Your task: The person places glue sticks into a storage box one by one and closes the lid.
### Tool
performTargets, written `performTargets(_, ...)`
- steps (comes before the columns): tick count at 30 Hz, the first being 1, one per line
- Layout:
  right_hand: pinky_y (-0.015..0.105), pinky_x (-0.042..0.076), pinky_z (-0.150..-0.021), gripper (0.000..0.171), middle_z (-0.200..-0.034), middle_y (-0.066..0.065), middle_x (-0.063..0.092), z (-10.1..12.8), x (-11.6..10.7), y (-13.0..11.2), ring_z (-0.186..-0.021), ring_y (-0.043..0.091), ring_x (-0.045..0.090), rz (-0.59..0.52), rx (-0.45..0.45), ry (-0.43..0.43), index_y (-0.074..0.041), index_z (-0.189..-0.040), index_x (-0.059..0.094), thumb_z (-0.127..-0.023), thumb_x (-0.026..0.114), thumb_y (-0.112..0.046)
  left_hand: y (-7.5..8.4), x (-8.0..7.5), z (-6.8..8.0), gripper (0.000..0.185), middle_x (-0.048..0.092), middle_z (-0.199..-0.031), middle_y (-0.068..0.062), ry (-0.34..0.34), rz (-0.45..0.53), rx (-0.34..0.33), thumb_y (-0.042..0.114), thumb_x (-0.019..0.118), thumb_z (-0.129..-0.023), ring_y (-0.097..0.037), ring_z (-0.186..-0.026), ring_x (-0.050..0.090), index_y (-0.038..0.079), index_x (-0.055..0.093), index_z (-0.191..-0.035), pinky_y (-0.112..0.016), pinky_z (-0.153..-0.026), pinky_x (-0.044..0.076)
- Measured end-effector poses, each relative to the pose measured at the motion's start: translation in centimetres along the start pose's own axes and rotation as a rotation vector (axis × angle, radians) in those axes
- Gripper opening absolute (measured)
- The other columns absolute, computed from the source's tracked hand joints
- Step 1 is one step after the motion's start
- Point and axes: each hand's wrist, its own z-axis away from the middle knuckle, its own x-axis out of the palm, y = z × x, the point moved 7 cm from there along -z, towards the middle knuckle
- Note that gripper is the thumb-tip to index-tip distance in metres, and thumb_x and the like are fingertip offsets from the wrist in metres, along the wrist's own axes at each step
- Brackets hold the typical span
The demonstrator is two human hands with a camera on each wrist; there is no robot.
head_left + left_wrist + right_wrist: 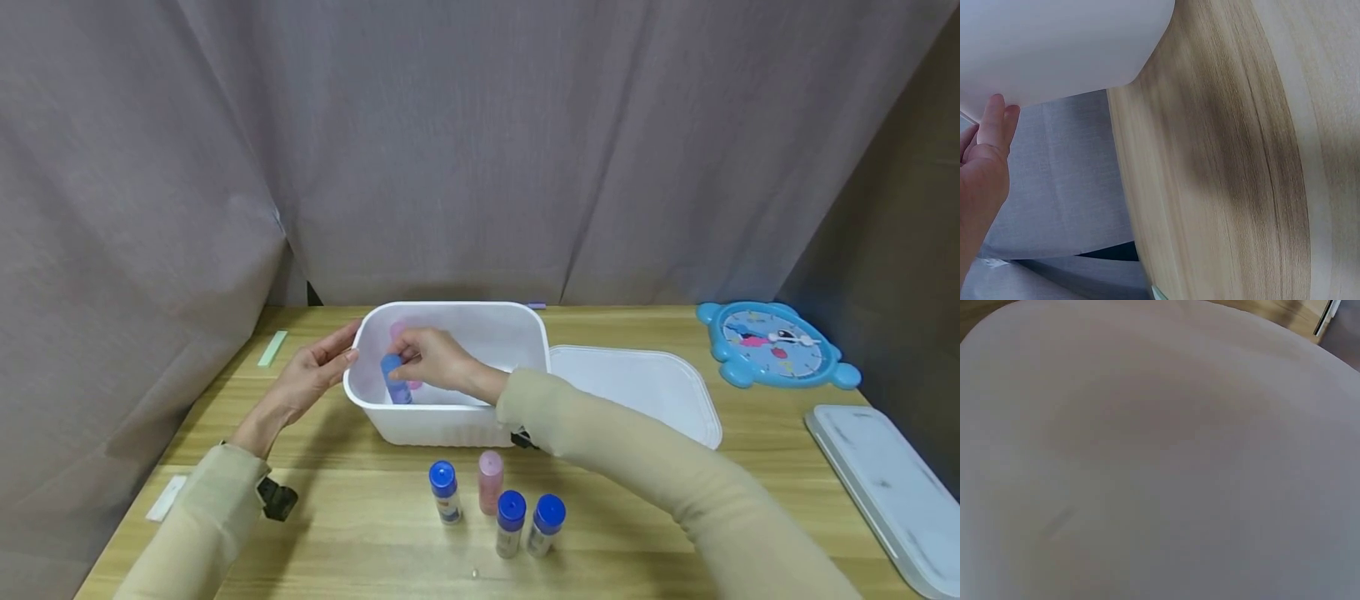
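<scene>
Inside a white plastic bin (pixel 442 427), my right hand (pixel 438 360) pinches a blue glue stick (pixel 395 383) near the left end, holding it slightly tilted. Partly hidden behind that hand is a pink stick (pixel 397 331) in the bin. My left hand (pixel 311 371) touches the bin's left end, its fingers fairly straight along the outside; the left wrist view shows the fingertips against the white wall. Pale plastic fills most of the right wrist view, and the right hand is not seen there. In front of the bin stand several glue sticks (pixel 447 500) with blue caps and a pink one (pixel 491 483).
A white lid (pixel 637 387) lies flat right of the bin. Farther right are a blue toy clock (pixel 776 346) and a long white case (pixel 892 492). A green strip (pixel 272 348) and a white strip (pixel 165 498) lie on the left. Grey cloth hangs behind the table.
</scene>
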Motion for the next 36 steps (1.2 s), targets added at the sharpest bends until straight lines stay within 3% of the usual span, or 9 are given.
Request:
performTargets(6,0.017,0.055,-0.075,0.027,-0.098,0.017,0.070,0.1,0.3,-0.1,-0.090,0.021,0.067,-0.017,0.010,-0.050,0.005,-0.106,0.063,-0.081,0.071,-0.001,0.0,-0.1,-0.1,0.059,0.021,-0.155,-0.015,0.007,-0.004,0.006,0.019,0.049,-0.099,-0.031,-0.136,0.030,0.003,0.021,-0.149,-0.017,-0.095,0.045)
performTargets(10,0.019,0.054,-0.084,0.036,-0.108,0.019,0.067,0.4,-0.2,-0.6,-0.102,0.025,0.064,-0.022,0.002,-0.093,0.007,-0.116,0.059,-0.083,0.070,-0.002,-0.1,-0.1,-0.1,0.059,0.022,-0.154,-0.015,0.016,-0.012,-0.002,0.019,0.049,-0.099,-0.027,-0.135,0.033,0.003,0.022,-0.149,-0.017,-0.095,0.046)
performTargets(16,0.024,0.053,-0.089,0.032,-0.112,0.020,0.065,2.3,-4.5,-2.9,-0.103,0.023,0.063,-0.089,-0.094,-0.018,0.004,-0.118,0.059,-0.088,0.064,-0.003,-0.1,0.0,-0.1,0.059,0.023,-0.154,-0.015,0.021,-0.004,-0.004,0.019,0.050,-0.099,-0.027,-0.136,0.032,0.004,0.023,-0.149,-0.017,-0.095,0.045)
performTargets(20,0.028,0.055,-0.085,0.024,-0.106,0.017,0.067,5.7,-7.8,-3.8,-0.097,0.019,0.064,-0.203,-0.149,0.034,0.004,-0.112,0.062,-0.090,0.062,-0.003,0.0,0.0,-0.1,0.059,0.022,-0.154,-0.016,0.021,0.000,-0.003,0.019,0.050,-0.099,-0.029,-0.137,0.029,0.003,0.022,-0.149,-0.017,-0.095,0.045)
performTargets(24,0.029,0.056,-0.084,0.020,-0.101,0.014,0.067,10.2,-9.0,-2.5,-0.094,0.016,0.064,-0.319,-0.126,-0.010,0.004,-0.108,0.061,-0.089,0.062,-0.004,0.0,0.0,0.0,0.060,0.021,-0.154,-0.017,0.015,0.004,0.006,0.018,0.049,-0.099,-0.030,-0.137,0.027,0.002,0.020,-0.149,-0.015,-0.095,0.045)
performTargets(31,0.035,0.054,-0.088,0.030,-0.110,0.020,0.061,17.7,-6.5,1.2,-0.103,0.018,0.061,-0.379,-0.181,-0.269,0.003,-0.112,0.056,-0.085,0.067,-0.005,0.0,0.0,0.1,0.060,0.019,-0.155,-0.017,0.002,0.013,0.012,0.018,0.048,-0.099,-0.025,-0.137,0.029,0.002,0.018,-0.149,-0.016,-0.096,0.044)
performTargets(36,0.036,0.051,-0.094,0.039,-0.117,0.020,0.056,20.7,-4.5,2.7,-0.112,0.017,0.055,-0.362,-0.211,-0.375,-0.001,-0.118,0.052,-0.083,0.070,-0.004,-0.1,0.1,0.1,0.061,0.018,-0.155,-0.018,0.002,0.019,0.006,0.018,0.047,-0.100,-0.020,-0.136,0.032,0.002,0.017,-0.150,-0.015,-0.097,0.043)
